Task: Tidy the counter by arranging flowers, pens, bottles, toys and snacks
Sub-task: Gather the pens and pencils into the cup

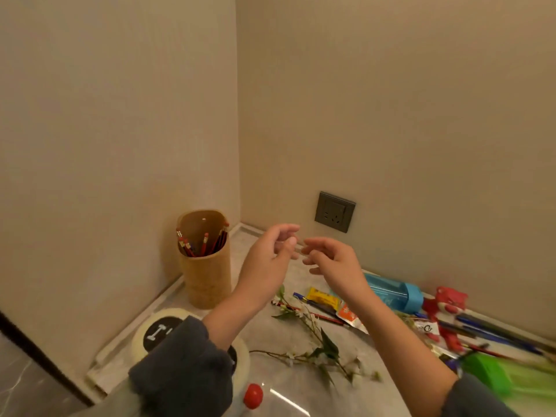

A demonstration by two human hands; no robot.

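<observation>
Two beige walls (391,100) are seen meeting in a corner above a pale marbled surface (279,332), over which two bare forearms in grey sleeves (183,371) are raised. At the near right edge a green object (493,374) is blurred, and what it is cannot be told. In the far left corner a tall tan holder (207,275) is stood upright, with red pencils (204,243) leaned inside it. A blue bottle (394,291) is laid on its side along the far wall, just beside a red plush toy (448,308) to its right. At the near left a round white object with a black top (159,329) is partly hidden by the left sleeve. A flower branch (316,338) with small white blossoms and green leaves is spread flat across the middle of the surface.

The left grip (270,257) and the right grip (334,263) are held in the air above the surface, fingertips close together but apart; the fingers of both are loosely curled and relaxed, and nothing is seen held in either. A dark socket (335,212) is set in the far wall behind them. Blue pens (496,329) are scattered at the right, near the toy. A yellow snack packet (323,297) and an orange snack packet (349,316) are left between the flowers and the bottle. A small red ball (253,395) is seen at the near edge.
</observation>
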